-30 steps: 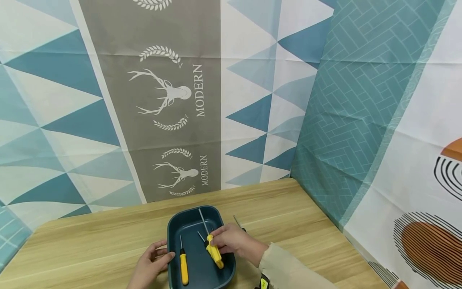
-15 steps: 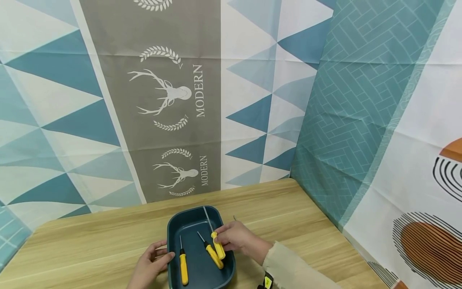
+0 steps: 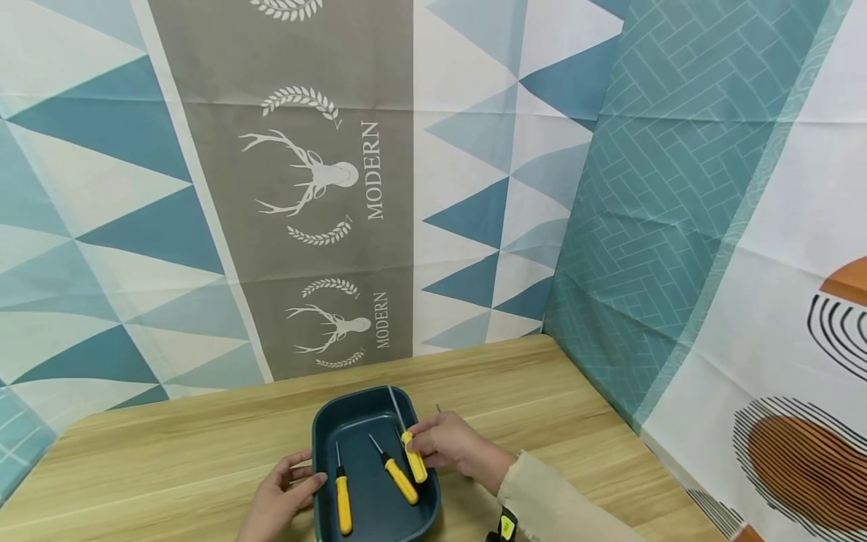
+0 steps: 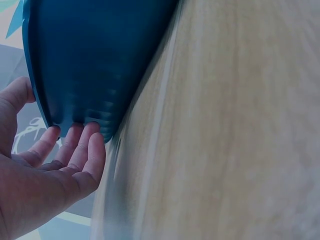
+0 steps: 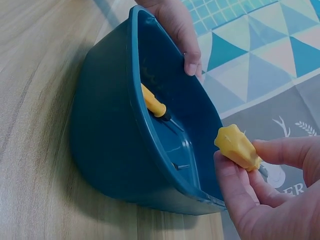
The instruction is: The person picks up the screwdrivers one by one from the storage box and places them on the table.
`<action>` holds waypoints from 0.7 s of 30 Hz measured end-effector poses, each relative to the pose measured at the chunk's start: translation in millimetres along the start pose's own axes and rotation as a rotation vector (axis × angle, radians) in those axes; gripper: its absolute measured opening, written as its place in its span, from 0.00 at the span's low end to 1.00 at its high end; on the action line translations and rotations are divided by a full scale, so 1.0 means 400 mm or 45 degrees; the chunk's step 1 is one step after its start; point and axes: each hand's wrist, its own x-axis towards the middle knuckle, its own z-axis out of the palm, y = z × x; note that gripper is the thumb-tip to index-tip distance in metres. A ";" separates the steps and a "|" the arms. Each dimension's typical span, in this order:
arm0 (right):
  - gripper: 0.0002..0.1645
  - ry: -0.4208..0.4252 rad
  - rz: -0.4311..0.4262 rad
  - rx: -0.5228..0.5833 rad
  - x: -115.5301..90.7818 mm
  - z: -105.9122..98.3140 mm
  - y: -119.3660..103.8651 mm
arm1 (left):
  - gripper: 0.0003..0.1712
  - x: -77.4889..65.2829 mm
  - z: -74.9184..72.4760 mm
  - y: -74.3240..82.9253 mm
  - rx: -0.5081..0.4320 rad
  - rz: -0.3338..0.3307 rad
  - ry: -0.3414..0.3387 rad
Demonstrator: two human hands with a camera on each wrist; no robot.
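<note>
A deep dark-blue plastic tray (image 3: 359, 418) stands on the wooden table. Its left rim is pinched by my left hand (image 3: 281, 495), thumb over the edge and fingertips against the outer wall, as the left wrist view also shows. Over the tray's right side, my right hand (image 3: 455, 446) pinches a screwdriver by its yellow handle (image 5: 239, 146), the long metal shaft slanting toward the tray's far end. Inside lie two smaller yellow-handled screwdrivers with black collars: one (image 3: 344, 503) along the left, another (image 3: 401, 482) slanted below the held screwdriver.
A thin dark tip (image 3: 439, 409) pokes out behind my right hand, the rest of it hidden. A black-and-yellow item (image 3: 504, 525) shows beneath the right sleeve. Patterned cloth (image 3: 332, 263) hangs behind the wooden table (image 3: 501, 376) and along its right side.
My right hand has moved a little to the right with its screwdriver, uncovering the slanted screwdriver in the tray. The left hand and tray have stayed in place.
</note>
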 end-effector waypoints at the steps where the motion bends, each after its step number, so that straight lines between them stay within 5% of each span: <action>1: 0.18 0.000 0.001 0.004 0.000 -0.001 0.000 | 0.36 0.000 0.000 0.000 -0.002 0.002 0.000; 21: 0.19 0.001 -0.035 0.009 -0.010 -0.028 0.002 | 0.36 0.000 0.000 -0.003 0.017 0.016 0.001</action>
